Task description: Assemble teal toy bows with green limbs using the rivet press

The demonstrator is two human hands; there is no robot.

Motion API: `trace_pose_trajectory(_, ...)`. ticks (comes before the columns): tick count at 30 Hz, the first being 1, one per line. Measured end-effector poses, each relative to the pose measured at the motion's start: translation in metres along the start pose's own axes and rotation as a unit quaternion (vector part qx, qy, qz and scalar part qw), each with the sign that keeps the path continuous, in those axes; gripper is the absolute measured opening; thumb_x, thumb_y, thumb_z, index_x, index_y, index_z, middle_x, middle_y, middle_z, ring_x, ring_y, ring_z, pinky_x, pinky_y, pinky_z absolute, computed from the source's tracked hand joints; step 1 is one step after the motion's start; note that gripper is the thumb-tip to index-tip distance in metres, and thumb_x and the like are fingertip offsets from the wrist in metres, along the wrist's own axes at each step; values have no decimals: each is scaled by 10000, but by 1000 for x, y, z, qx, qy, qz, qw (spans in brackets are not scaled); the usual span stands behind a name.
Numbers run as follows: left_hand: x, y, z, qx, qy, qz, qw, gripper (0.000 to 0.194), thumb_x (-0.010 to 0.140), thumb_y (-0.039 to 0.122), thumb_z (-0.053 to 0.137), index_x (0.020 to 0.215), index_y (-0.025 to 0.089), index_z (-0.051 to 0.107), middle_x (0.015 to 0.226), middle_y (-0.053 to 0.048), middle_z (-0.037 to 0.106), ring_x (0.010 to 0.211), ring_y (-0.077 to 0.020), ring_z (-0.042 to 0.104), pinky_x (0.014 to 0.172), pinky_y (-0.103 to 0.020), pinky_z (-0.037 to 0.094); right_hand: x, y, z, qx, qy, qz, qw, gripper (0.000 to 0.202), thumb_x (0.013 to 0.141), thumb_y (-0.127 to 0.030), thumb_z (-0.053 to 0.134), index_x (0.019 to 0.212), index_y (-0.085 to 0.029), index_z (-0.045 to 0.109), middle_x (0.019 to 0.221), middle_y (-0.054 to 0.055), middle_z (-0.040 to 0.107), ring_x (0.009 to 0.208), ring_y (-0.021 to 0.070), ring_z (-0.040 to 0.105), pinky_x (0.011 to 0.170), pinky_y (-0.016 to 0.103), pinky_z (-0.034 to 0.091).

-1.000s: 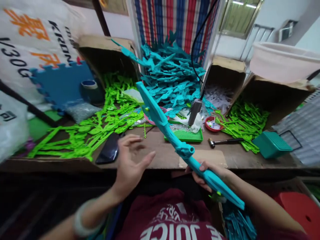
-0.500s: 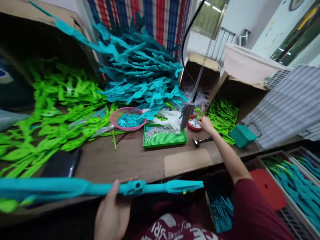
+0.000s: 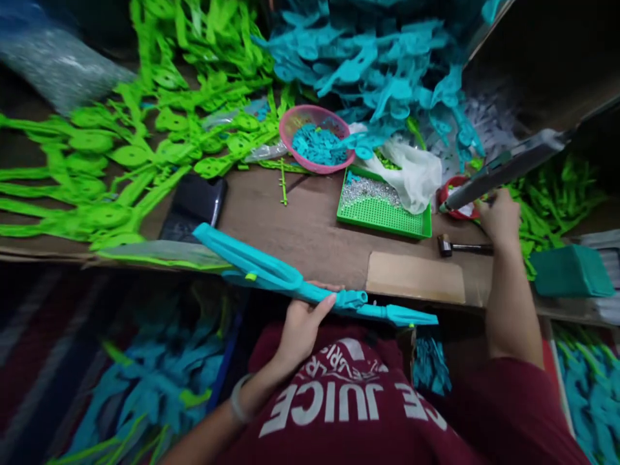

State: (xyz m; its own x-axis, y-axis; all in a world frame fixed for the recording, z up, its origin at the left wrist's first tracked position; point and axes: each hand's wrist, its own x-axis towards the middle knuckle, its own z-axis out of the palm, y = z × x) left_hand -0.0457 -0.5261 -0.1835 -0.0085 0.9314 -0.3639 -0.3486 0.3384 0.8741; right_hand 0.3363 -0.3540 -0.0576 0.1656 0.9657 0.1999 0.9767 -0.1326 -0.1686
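Turquoise plastic piece (image 3: 277, 274), seemingly part-assembled with green bits (image 3: 250, 277) fitted either side of its middle and the remainder unclear, is clasped by the left hand (image 3: 301, 323) at the desk's (image 3: 290, 232) front edge, while the right hand (image 3: 502, 223), its grip indiscernible, is beside the red bowl (image 3: 442, 192).

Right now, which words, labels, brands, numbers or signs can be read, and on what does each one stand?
"JUICE": large white letters on the maroon shirt.
More large letters to the right: creased, no sure word.
Smaller print on the same shirt: too creased and blurred to read.
I can read no other text.
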Motion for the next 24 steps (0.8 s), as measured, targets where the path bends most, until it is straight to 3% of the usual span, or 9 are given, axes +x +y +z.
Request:
trace_pose_trajectory(1, 0, 0, 1, 8, 2, 1, 1000, 398, 747, 521, 783, 940, 188, 678, 1012, -79, 770, 1002, -264, 736, 989, -432, 572, -19, -2, -10, -21, 25, 65, 997, 349, 976, -365, 434, 1068, -130, 675, 877, 208, 704, 843, 331, 663, 765, 457, 499)
trace_pose_trajectory(2, 1, 1, 2, 17, 3, 1, 1000, 389, 746, 515, 783, 927, 187, 678, 1001, -82, 773, 984, -267, 742, 974, -433, 582, -42, -9, -20, -24, 22, 79, 996, 321, 977, -360, 437, 1035, -171, 690, 889, 182, 714, 840, 326, 672, 752, 445, 505)
trace_pose_trajectory(3, 1, 2, 3, 28, 2, 0, 1000, 377, 741, 503, 786, 914, 185, 681, 985, -85, 777, 962, -270, 748, 956, -434, 592, -68, -21, -28, 10, 4, 45, 999, 274, 973, -348, 472, 995, -197, 700, 880, 151, 726, 824, 306, 683, 725, 413, 511)
trace_pose_trajectory(6, 1, 8, 7, 65, -4, -1, 998, 332, 728, 455, 794, 882, 178, 695, 931, -89, 787, 915, -277, 760, 910, -427, 615, -151, -80, -36, 134, -19, -180, 974, 153, 975, -281, 569, 1003, -223, 708, 846, 56, 747, 741, 198, 694, 642, 301, 506)
trace_pose_trajectory(8, 0, 11, 11, 90, -9, 1, 996, 308, 729, 433, 789, 876, 176, 703, 919, -91, 793, 903, -281, 764, 885, -420, 626, -192, -123, -24, 148, -37, -332, 931, 171, 988, -204, 548, 1067, -185, 699, 652, -8, 659, 538, 126, 583, 508, 265, 421)
trace_pose_trajectory(9, -1, 12, 12, 102, -13, 3, 995, 298, 733, 426, 783, 876, 176, 707, 915, -92, 794, 903, -285, 765, 874, -417, 630, -205, -140, -15, 154, -39, -367, 917, 188, 991, -170, 528, 1081, -143, 691, 634, -10, 642, 522, 118, 558, 496, 274, 409)
trace_pose_trajectory(11, -3, 13, 15, 123, -22, 9, 992, 285, 743, 421, 765, 885, 178, 715, 901, -88, 794, 909, -289, 767, 865, -416, 634, -217, -162, 4, 159, -10, -392, 906, 190, 988, -149, 516, 1053, -102, 689, 628, -8, 628, 512, 117, 526, 476, 293, 386)
trace_pose_trajectory(14, -5, 13, 17, 147, -26, 22, 989, 269, 751, 412, 742, 898, 187, 723, 856, -72, 789, 896, -286, 769, 849, -408, 638, -216, -167, 17, 147, 30, -395, 906, 181, 984, -149, 517, 1035, -92, 681, 629, -12, 612, 521, 124, 503, 474, 310, 364)
trace_pose_trajectory(24, -8, 10, 17, 194, -7, 54, 980, 240, 773, 411, 741, 873, 193, 730, 834, -62, 784, 857, -266, 768, 845, -394, 639, -219, -161, 3, 79, 0, -443, 893, 219, 971, -148, 498, 1126, -65, 629, 657, -9, 585, 529, 141, 498, 463, 325, 322)
